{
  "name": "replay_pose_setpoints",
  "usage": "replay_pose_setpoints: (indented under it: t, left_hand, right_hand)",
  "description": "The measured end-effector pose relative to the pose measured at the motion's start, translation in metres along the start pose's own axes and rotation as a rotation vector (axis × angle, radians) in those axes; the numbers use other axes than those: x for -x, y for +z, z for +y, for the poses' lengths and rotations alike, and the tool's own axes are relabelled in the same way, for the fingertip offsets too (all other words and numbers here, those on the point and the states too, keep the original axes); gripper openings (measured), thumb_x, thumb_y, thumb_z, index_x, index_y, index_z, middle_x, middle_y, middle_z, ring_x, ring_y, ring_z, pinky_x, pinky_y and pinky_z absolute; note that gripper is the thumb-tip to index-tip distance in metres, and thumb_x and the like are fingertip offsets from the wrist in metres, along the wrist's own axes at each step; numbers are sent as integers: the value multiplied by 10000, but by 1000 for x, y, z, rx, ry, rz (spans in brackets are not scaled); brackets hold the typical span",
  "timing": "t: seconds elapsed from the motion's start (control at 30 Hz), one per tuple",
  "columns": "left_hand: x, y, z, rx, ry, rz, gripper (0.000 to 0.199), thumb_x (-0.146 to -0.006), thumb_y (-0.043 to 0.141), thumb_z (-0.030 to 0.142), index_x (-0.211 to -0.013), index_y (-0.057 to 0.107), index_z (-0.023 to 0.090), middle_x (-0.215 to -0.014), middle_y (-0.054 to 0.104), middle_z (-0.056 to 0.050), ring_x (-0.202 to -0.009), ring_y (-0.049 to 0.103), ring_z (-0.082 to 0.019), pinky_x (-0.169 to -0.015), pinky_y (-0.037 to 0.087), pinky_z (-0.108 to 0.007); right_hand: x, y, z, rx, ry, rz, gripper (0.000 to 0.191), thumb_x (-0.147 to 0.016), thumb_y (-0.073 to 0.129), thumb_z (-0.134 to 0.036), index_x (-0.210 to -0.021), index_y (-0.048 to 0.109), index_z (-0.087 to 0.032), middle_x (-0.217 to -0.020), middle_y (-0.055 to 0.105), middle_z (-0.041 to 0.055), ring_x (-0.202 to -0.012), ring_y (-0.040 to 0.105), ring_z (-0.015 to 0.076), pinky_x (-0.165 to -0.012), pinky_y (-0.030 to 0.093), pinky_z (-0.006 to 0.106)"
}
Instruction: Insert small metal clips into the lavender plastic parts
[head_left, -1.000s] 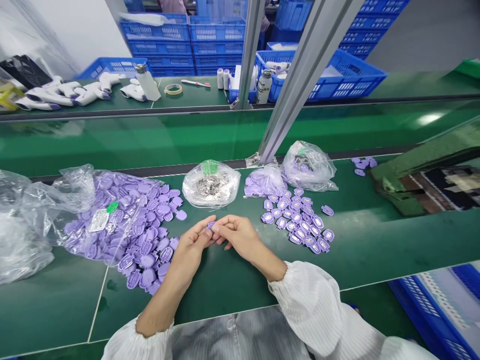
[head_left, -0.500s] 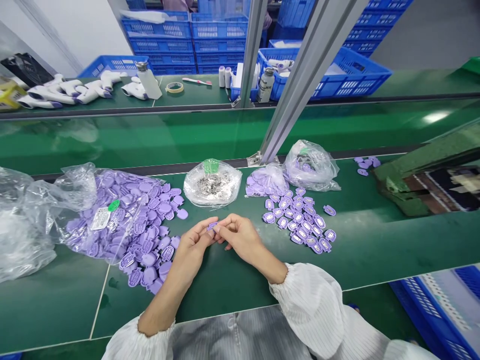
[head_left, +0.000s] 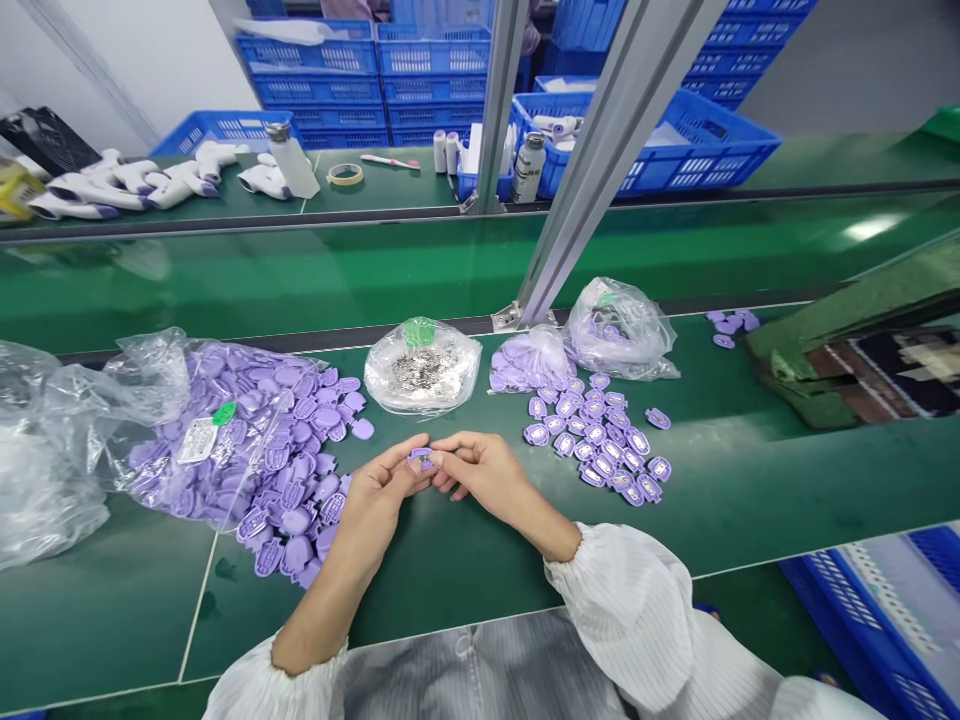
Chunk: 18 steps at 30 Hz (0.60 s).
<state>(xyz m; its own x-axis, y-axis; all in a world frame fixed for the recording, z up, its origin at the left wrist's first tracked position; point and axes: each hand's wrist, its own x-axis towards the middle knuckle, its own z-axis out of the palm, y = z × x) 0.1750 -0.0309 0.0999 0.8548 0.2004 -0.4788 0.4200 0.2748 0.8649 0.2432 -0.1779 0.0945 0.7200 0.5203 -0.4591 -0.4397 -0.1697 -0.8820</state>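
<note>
A small purple plastic piece (head_left: 421, 457) is pinched between my two hands above the green bench. My left hand (head_left: 382, 487) grips its left side, and my right hand (head_left: 480, 475) has thumb and fingers closed on its right side. Beyond them lies a clear bag of small metal parts (head_left: 421, 372). A heap of loose purple pieces (head_left: 296, 510) spills from a large clear bag (head_left: 202, 440) beside my left forearm. To the right of my right hand are several purple pieces with metal inserts (head_left: 600, 440).
Two more plastic bags (head_left: 622, 330) (head_left: 532, 358) stand by the metal post (head_left: 581, 170). A green machine (head_left: 840, 340) occupies the bench's right side. Behind the glass, a second bench holds white-and-purple housings (head_left: 135, 180) and a blue crate (head_left: 697, 150).
My thumbs have shifted slightly, so more of the purple piece shows between them. Both hands still hold it in nearly the same spot; the camera view has moved a little.
</note>
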Motion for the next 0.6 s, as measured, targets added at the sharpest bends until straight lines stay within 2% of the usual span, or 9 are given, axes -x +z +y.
replay_pose_setpoints:
  t: [0.17, 0.3, 0.43, 0.5, 0.6]
  left_hand:
    - [-1, 3, 0, 35, 10, -21, 525, -789, 704, 353, -1260, 602, 145, -968, 752, -69, -871, 708, -153, -919, 533, -280]
    - [1, 7, -1, 59, 8, 3, 544, -743, 740, 336, -1230, 617, 125, -862, 750, -46, -803, 694, -137, -871, 537, -270]
    - [2, 9, -1, 91, 25, 26, 605, -732, 733, 338, -1264, 581, 94, -728, 713, -13, -690, 660, -125, -807, 533, -285]
    - [2, 9, -1, 91, 32, 4, 655, -747, 715, 355, -1318, 531, 91, -710, 698, -4, -674, 647, -124, -772, 517, -274]
    - [3, 12, -3, 46, 36, -94, 719, -778, 683, 372, -1401, 442, 104, -698, 682, 5, -684, 644, -131, -749, 498, -267]
  right_hand:
    - [2, 0, 2, -15, -47, -48, 348, -806, 625, -422, -1025, 683, -158, -725, 681, 41, -641, 652, 112, -550, 505, 188]
    - [4, 3, 1, 7, -30, -23, 326, -792, 632, -414, -951, 652, -130, -677, 665, 32, -584, 625, 97, -526, 482, 178]
    - [5, 7, 1, 47, -28, 9, 314, -794, 615, -400, -968, 617, -139, -674, 659, 25, -583, 618, 97, -477, 437, 155]
    - [5, 8, 2, 62, -19, -7, 336, -802, 602, -417, -1000, 606, -145, -679, 658, 23, -580, 614, 96, -481, 440, 159]
    - [7, 7, 4, 70, -22, -52, 371, -798, 604, -480, -971, 607, -152, -660, 641, 17, -563, 596, 94, -489, 447, 171]
